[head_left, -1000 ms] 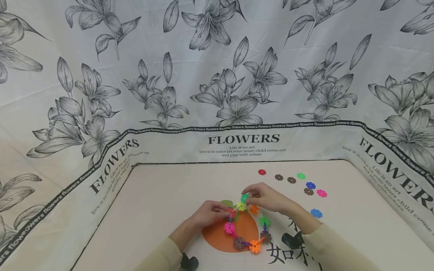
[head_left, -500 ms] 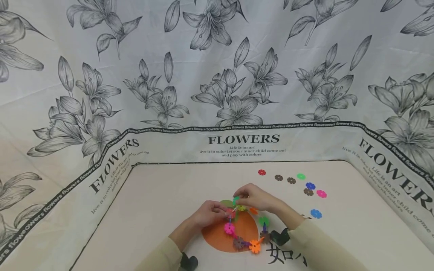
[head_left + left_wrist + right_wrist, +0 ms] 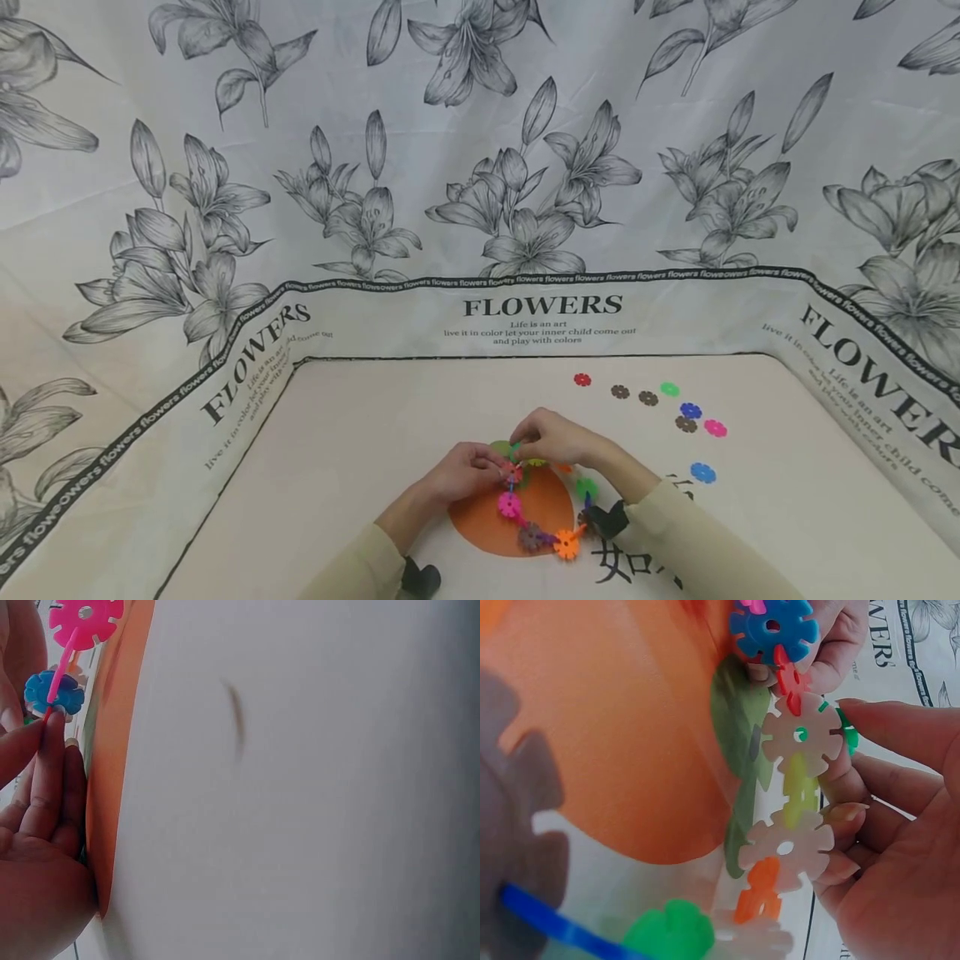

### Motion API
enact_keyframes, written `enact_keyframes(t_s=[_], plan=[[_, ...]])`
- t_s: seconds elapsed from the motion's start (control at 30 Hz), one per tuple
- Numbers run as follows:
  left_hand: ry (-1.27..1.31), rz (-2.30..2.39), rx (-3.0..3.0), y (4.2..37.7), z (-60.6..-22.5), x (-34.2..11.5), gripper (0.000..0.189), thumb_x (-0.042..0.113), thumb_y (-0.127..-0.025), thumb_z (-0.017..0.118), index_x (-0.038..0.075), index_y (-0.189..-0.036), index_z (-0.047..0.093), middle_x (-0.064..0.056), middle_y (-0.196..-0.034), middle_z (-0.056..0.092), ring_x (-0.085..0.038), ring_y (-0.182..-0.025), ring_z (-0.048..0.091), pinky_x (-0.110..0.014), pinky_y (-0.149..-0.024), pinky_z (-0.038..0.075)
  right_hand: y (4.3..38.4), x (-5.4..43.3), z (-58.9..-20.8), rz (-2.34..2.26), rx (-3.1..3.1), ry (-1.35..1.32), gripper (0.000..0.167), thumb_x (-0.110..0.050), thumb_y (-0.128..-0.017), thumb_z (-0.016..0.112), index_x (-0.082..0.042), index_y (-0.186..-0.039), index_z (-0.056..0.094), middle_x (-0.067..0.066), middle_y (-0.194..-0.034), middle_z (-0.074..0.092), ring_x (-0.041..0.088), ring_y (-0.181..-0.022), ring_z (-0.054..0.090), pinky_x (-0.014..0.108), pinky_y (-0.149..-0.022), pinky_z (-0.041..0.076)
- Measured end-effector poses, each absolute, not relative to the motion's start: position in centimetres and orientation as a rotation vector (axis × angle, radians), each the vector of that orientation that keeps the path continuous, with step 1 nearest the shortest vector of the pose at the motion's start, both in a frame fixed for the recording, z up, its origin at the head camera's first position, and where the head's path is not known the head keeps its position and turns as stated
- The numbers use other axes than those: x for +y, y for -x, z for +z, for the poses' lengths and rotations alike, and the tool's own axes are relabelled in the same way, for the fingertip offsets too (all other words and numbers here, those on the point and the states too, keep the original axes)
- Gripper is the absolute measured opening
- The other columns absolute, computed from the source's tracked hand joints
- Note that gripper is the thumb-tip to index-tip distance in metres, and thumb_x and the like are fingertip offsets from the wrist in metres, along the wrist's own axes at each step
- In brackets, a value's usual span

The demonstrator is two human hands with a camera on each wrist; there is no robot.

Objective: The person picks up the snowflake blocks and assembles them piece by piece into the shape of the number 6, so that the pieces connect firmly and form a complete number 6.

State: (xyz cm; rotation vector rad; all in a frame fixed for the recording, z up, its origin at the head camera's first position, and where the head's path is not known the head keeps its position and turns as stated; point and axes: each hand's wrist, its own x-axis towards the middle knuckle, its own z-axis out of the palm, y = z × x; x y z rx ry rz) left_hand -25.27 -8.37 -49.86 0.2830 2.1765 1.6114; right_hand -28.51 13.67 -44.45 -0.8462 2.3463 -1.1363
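Note:
A ring of interlocking plastic flower discs hangs between both hands over the printed cloth. My left hand [image 3: 467, 471] pinches the red disc [image 3: 789, 679], seen edge-on; a blue disc [image 3: 56, 696] and a pink disc [image 3: 86, 622] join on from there. With thumb and fingertips, my right hand [image 3: 558, 437] grips a green disc [image 3: 850, 735] right at the edge of a whitish disc [image 3: 817, 750]. Yellow [image 3: 801, 787], white [image 3: 784, 847] and orange [image 3: 763, 889] discs continue the chain below. In the head view, an orange disc [image 3: 567, 544] marks the ring's near end.
Loose discs lie at the back right, among them red [image 3: 582, 380], green [image 3: 670, 389], pink [image 3: 716, 428] and light blue [image 3: 702, 472]. The cloth carries a printed orange fruit shape [image 3: 480, 529] and black characters [image 3: 615, 560]. A flower-printed curtain [image 3: 360, 208] rises behind.
My right hand has moved left with the green disc, from above the yellow disc to right beside the left fingertips. The left hand stays in place on the red disc.

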Motion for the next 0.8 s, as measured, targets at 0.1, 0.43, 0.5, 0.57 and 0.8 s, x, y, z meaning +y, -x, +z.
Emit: enact_keyframes(t_s=[0.1,0.43,0.5,0.57,0.8], plan=[[-0.282,1.605,2.182,25.3,-49.8,-8.3,0.009,0.013,-0.097,0.070,0.007,-0.102,0.074,-0.005,-0.089,0.076,-0.016,-0.089,0.068,-0.032,-0.089,0.055,28.4,13.5,-44.3,-1.112,2.348,0.854,0.022,-0.009,-0.095,0.070,0.004,-0.111,0.075,0.011,-0.084,0.072,0.020,-0.071,0.058,0.028,-0.064,0.049],[-0.281,1.598,2.224,25.0,-49.7,-8.3,0.010,0.011,-0.097,0.069,0.004,-0.104,0.073,-0.005,-0.089,0.075,-0.016,-0.086,0.065,-0.029,-0.083,0.055,27.1,13.1,-44.0,-0.860,2.517,0.947,0.044,-0.010,-0.083,0.082,0.005,-0.122,0.068,0.004,-0.093,0.062,0.027,-0.095,0.055,0.033,-0.078,0.050],[-0.265,1.600,2.230,24.9,-49.7,-8.3,0.011,0.011,-0.097,0.069,0.004,-0.104,0.073,-0.005,-0.088,0.074,-0.017,-0.086,0.065,-0.030,-0.084,0.056,26.8,13.0,-43.9,-0.810,2.572,0.960,0.048,-0.013,-0.083,0.084,0.005,-0.124,0.068,0.005,-0.096,0.060,0.027,-0.096,0.055,0.032,-0.079,0.050],[-0.252,1.606,2.232,24.9,-49.7,-8.2,0.011,0.010,-0.097,0.069,0.004,-0.105,0.073,-0.006,-0.089,0.074,-0.018,-0.087,0.066,-0.032,-0.085,0.056,26.6,12.9,-43.9,-0.791,2.600,0.960,0.048,-0.014,-0.082,0.085,0.005,-0.123,0.068,0.006,-0.096,0.059,0.027,-0.095,0.054,0.032,-0.077,0.049],[-0.238,1.603,2.231,24.8,-49.7,-8.1,0.012,0.012,-0.096,0.070,0.005,-0.105,0.073,-0.005,-0.090,0.075,-0.018,-0.088,0.067,-0.034,-0.086,0.057,26.3,12.7,-44.0,-0.716,2.671,0.991,0.049,-0.018,-0.081,0.087,0.001,-0.122,0.070,0.005,-0.102,0.061,0.023,-0.099,0.051,0.034,-0.081,0.049]])
